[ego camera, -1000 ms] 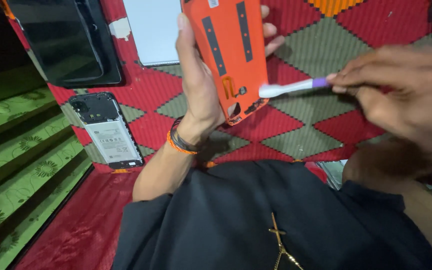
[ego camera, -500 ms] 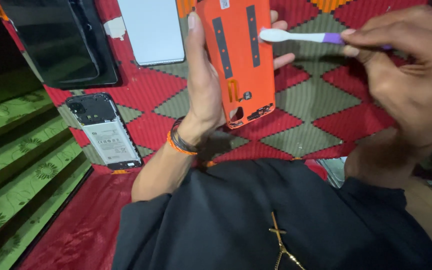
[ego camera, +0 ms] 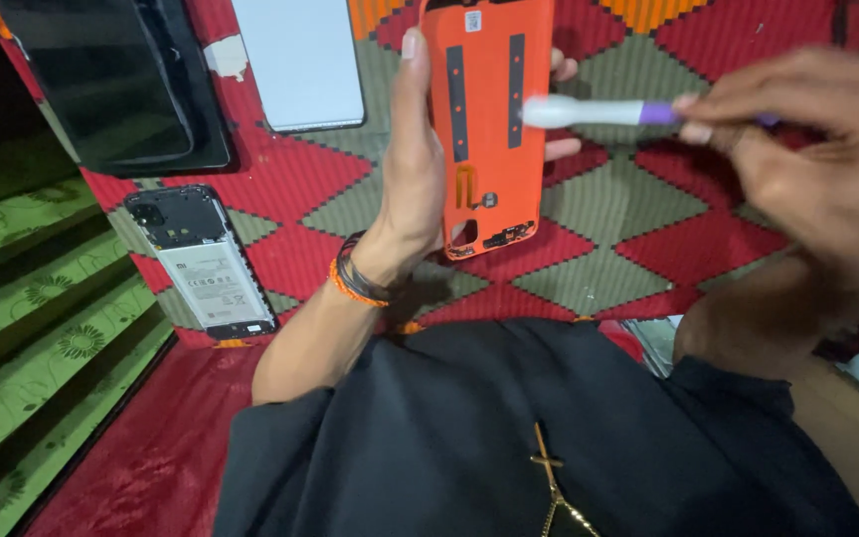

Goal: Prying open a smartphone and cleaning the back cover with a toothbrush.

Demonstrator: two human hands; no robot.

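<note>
Your left hand point(ego camera: 412, 189) grips orange back cover point(ego camera: 489, 119); right hand point(ego camera: 807, 159) pinches brush point(ego camera: 589, 111) touching inner face. Opened phone point(ego camera: 201, 261) lies apart, cover not refitted.

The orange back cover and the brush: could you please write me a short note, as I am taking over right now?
Left hand: holds the orange back cover upright, inner side toward the camera.
Right hand: fingers pinch a white and purple brush, its head against the cover's right black strip.
On the patterned mat: open phone with battery showing, dark panel, white panel.
Done: cover is off the phone.
Left: cover not yet refitted.
</note>
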